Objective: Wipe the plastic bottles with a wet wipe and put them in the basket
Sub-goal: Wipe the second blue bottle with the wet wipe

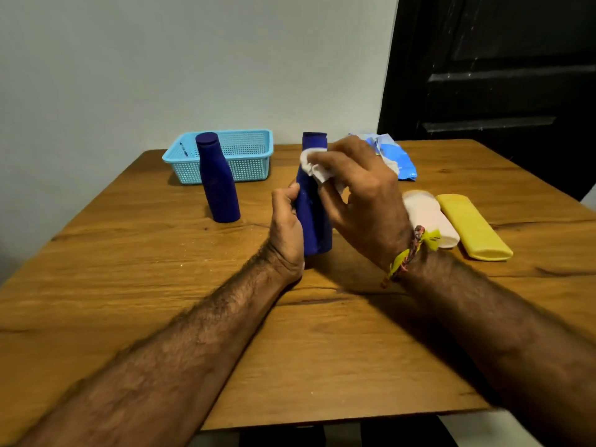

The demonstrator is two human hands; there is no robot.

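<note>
A dark blue bottle (312,217) stands upright at the middle of the wooden table (161,301). My left hand (287,227) grips its lower body from the left. My right hand (361,195) holds a white wet wipe (314,166) against the bottle's upper part near the neck. A second dark blue bottle (218,182) stands upright to the left, just in front of the light blue basket (248,150), in which no bottle shows. A white bottle (432,217) and a yellow bottle (472,225) lie on their sides to the right.
A blue wet wipe pack (392,156) lies at the back of the table behind my right hand. A pale wall stands behind the table, with a dark door at the right. The table's front edge runs close to my body.
</note>
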